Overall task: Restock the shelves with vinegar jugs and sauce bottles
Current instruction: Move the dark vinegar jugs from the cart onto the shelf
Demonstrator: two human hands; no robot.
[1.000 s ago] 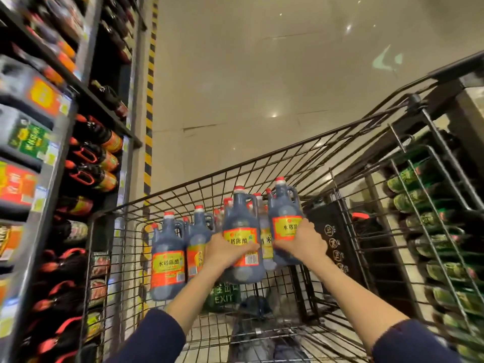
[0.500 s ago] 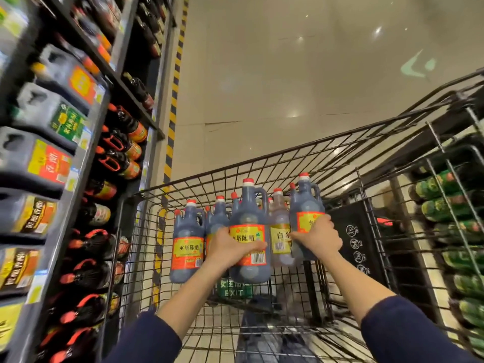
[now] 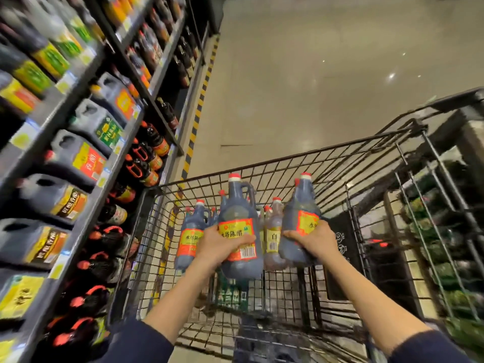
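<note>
The left hand (image 3: 218, 246) clasps a vinegar jug (image 3: 237, 213) and the right hand (image 3: 315, 242) a second jug (image 3: 301, 203) round their labelled bellies, above the cart's (image 3: 262, 163) middle; full, they look heavy and slick, safer by the neck handle

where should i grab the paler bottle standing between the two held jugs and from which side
Probably the neck just under its red cap, coming down from above. The paler bottle stands upright in the cart, its body hemmed in by the left jug in the left hand and the right jug in the right hand, so only the top is free.
</note>
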